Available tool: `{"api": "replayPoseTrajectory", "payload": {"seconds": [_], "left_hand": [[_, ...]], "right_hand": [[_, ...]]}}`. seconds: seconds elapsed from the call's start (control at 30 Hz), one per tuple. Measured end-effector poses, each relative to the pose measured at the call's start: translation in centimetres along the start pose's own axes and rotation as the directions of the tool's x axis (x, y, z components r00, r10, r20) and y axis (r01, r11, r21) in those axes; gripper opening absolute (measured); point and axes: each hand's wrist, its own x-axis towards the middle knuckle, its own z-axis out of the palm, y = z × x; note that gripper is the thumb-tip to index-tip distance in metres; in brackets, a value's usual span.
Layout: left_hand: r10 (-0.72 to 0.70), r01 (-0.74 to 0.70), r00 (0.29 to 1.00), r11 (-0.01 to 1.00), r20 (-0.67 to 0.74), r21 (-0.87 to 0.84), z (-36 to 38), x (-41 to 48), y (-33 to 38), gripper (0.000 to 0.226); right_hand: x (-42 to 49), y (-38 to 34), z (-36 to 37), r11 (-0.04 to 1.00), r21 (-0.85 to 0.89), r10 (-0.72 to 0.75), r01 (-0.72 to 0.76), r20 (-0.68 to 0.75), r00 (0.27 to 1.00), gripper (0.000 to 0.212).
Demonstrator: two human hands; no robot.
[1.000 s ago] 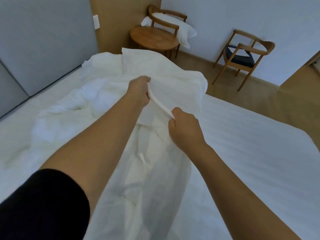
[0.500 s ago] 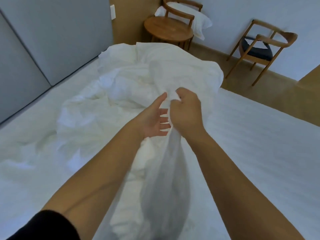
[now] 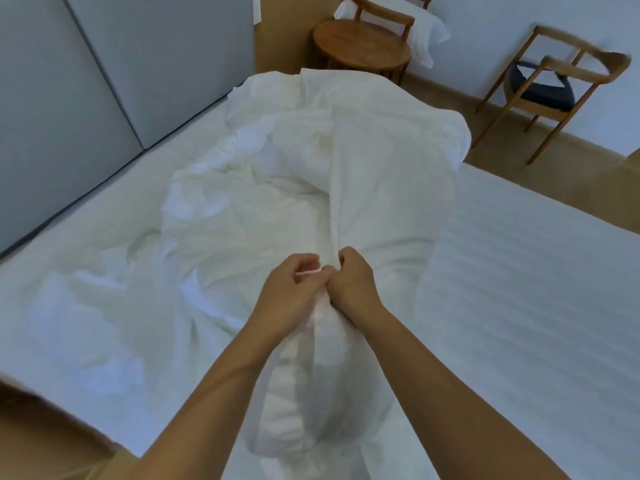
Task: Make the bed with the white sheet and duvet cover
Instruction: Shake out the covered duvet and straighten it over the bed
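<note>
head: left grip (image 3: 290,294) pinches tie (image 3: 307,273), right grip (image 3: 354,283) clutches duvet cover (image 3: 381,174); white sheet (image 3: 519,289), chair (image 3: 540,89) beyond.

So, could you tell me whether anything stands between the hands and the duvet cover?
Nothing visible does. The right hand grips the bunched duvet cover directly, and the left hand pinches a white tie right beside it.

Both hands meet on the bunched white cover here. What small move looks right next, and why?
Probably loop the white tie and pull it snug. The left hand pinches one end, the right hand grips the gathered duvet cover right beside it, and no finished knot shows between them, so the fastening looks undone.
</note>
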Motion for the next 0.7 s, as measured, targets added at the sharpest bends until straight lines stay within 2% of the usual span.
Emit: {"api": "replayPoseTrajectory", "payload": {"seconds": [0.07, 0.13, 0.2, 0.27, 0.33, 0.4, 0.47, 0.53, 0.57, 0.63, 0.67, 0.7], "left_hand": [[0.043, -0.007, 0.977, 0.985, -0.21, 0.171, -2.4, -0.2, -2.2, 0.041], [-0.089, 0.193, 0.93, 0.945, -0.357, 0.266, -4.2, 0.2, -5.1, 0.073], [-0.297, 0.365, 0.883, 0.921, -0.363, 0.134, -4.4, -0.1, -7.3, 0.104], [-0.47, 0.45, 0.828, 0.882, -0.306, -0.138, -3.3, -0.4, -9.1, 0.122], [-0.551, 0.465, 0.81, 0.811, -0.201, -0.355, -2.5, -0.4, -10.7, 0.13], [-0.55, 0.455, 0.825, 0.783, -0.13, -0.424, -2.0, -0.1, -11.9, 0.13], [-0.561, 0.461, 0.8, 0.803, -0.215, -0.378, -2.1, 0.4, -12.3, 0.135], [-0.59, 0.474, 0.771, 0.784, -0.24, -0.401, -2.3, 1.5, -12.7, 0.139], [-0.606, 0.473, 0.775, 0.744, -0.178, -0.472, -2.3, 1.9, -12.6, 0.141], [-0.588, 0.476, 0.809, 0.657, -0.002, -0.585, -2.3, 2.0, -12.4, 0.147], [-0.565, 0.486, 0.821, 0.62, 0.078, -0.616, -2.2, 1.8, -12.2, 0.143], [-0.526, 0.467, 0.843, 0.611, 0.114, -0.639, -2.2, 1.7, -12.4, 0.127]], "right_hand": [[-1.0, 0.5, 0.3, 0.999, -0.008, 0.039, -0.039, -0.012, 0.999, 0.026], [-1.5, 0.5, 0.6, 0.998, -0.009, 0.053, -0.054, -0.045, 0.998, 0.03], [-1.9, 0.3, 0.9, 0.998, -0.037, 0.058, -0.059, -0.037, 0.998, 0.032], [-2.3, 0.1, 1.2, 0.989, -0.118, 0.089, -0.089, -0.007, 0.996, 0.028], [-3.2, 0.4, 1.7, 0.965, -0.234, 0.117, -0.116, -0.012, 0.993, 0.019], [-4.1, 1.0, 2.2, 0.939, -0.324, 0.097, -0.114, -0.067, 0.993, 0.014], [-4.8, 1.8, 2.7, 0.898, -0.436, -0.006, -0.058, -0.145, 0.989, 0.016], [-5.3, 2.9, 2.9, 0.797, -0.6, -0.242, 0.073, -0.207, 0.948, 0.012], [-5.4, 3.4, 2.9, 0.745, -0.651, -0.362, 0.143, -0.214, 0.907, 0.005], [-5.3, 4.2, 2.5, 0.687, -0.674, -0.541, 0.272, -0.224, 0.811, 0.005], [-5.2, 4.5, 2.1, 0.68, -0.663, -0.592, 0.312, -0.247, 0.767, 0.011], [-5.2, 4.2, 1.4, 0.726, -0.59, -0.592, 0.353, -0.274, 0.758, 0.018]]}}
